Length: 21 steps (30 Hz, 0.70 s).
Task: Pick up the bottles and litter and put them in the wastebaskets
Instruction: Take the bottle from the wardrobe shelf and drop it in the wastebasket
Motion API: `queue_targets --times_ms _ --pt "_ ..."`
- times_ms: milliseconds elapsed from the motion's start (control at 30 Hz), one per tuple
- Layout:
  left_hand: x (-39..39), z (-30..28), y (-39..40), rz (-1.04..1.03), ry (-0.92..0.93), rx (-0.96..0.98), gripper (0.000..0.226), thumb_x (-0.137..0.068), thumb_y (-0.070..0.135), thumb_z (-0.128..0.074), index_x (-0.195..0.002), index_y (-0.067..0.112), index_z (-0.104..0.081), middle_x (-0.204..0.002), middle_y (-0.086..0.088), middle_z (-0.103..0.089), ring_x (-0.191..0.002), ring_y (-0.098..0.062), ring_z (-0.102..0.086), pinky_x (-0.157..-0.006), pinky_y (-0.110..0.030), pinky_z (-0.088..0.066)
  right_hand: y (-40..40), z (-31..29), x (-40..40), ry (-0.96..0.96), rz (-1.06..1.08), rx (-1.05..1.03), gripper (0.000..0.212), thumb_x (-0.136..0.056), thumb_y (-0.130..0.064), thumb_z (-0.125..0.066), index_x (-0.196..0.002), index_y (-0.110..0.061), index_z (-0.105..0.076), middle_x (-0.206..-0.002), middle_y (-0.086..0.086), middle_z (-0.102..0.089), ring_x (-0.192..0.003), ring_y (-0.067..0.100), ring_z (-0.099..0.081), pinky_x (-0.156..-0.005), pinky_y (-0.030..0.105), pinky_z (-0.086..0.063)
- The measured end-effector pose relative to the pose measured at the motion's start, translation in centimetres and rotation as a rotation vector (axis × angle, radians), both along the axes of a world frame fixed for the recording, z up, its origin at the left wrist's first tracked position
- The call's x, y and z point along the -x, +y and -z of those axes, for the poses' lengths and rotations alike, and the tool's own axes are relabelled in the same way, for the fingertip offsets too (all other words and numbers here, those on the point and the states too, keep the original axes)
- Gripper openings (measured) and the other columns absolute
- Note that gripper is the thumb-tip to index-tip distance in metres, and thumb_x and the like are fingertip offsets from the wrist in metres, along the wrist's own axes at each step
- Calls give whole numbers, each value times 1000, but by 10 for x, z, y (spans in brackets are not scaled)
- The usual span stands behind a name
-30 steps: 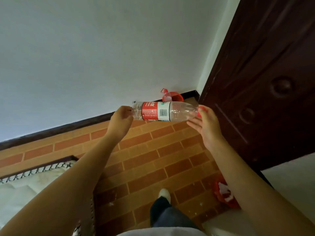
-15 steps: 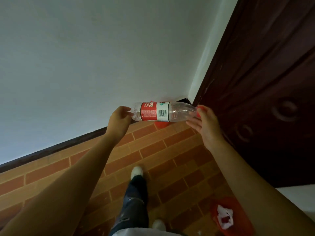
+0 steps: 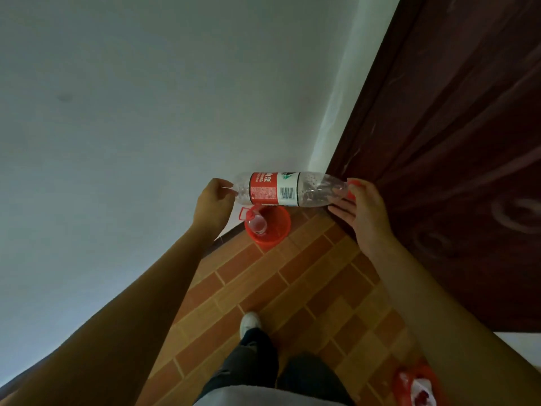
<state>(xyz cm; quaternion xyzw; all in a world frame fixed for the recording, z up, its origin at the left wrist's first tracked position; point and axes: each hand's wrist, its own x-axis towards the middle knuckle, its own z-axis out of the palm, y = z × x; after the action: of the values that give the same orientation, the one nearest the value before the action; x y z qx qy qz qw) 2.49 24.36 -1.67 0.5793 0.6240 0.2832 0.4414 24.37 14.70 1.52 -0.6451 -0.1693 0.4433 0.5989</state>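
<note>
Brick-patterned floor (image 3: 307, 288), red wastebasket (image 3: 268, 227) in corner below: empty plastic bottle (image 3: 281, 189), light, crushable, slippery, held level, left hand (image 3: 212, 203) pinching base, right hand (image 3: 363, 206) gripping red cap (image 3: 352, 189).

Brick-pattern floor (image 3: 307, 288). Red wastebasket (image 3: 268, 230) stands in the corner by the wall; second red wastebasket (image 3: 415, 386) at lower right, partly hidden.

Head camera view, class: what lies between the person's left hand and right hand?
A clear plastic bottle with a red label, held sideways. The left hand pinches its base and the right hand holds its red-capped neck, shown in the head view.
</note>
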Motion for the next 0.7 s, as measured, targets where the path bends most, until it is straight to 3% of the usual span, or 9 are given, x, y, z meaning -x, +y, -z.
queue_targets --times_ms 167,333,500,633,700 --pt "-16 16 47 29 -1 36 22 -87 -1 -45 -106 4 -54 -111 -13 -65 -94 -20 -57 -73 -24 -41 42 12 -11 9 48 27 11 -94 -15 -45 -101 -20 -52 -115 15 -60 -92 20 -65 -75 29 -54" --pt "-32 48 83 20 -46 72 22 -87 2 -47 -107 6 -54 -111 -13 -64 -94 -22 -59 -64 -17 -41 79 38 -26 -7 53 21 19 -94 -18 -46 -113 -15 -50 -115 12 -60 -93 18 -65 -78 29 -54" --pt "-50 111 103 6 -88 132 38 -91 5 -46 -129 6 -46 -114 -10 -62 -88 -17 -58 -56 -10 -41 106 98 -42 -8 36 38 19 -95 -18 -45 -113 -17 -50 -118 13 -59 -100 20 -64 -83 33 -54" --pt "-65 188 103 27 -62 152 39 -91 8 -48 -130 5 -48 -112 -11 -64 -90 -17 -58 -62 -14 -42 118 166 -57 -36 10 60 21 -94 -18 -45 -115 -18 -49 -120 12 -58 -104 22 -63 -81 33 -55" --pt "-74 240 102 11 -71 191 38 -90 10 -50 -128 7 -50 -111 -8 -64 -94 -21 -62 -71 -27 -53 122 211 -67 -64 -4 68 21 -94 -18 -46 -115 -18 -49 -120 13 -58 -105 23 -62 -82 34 -55"
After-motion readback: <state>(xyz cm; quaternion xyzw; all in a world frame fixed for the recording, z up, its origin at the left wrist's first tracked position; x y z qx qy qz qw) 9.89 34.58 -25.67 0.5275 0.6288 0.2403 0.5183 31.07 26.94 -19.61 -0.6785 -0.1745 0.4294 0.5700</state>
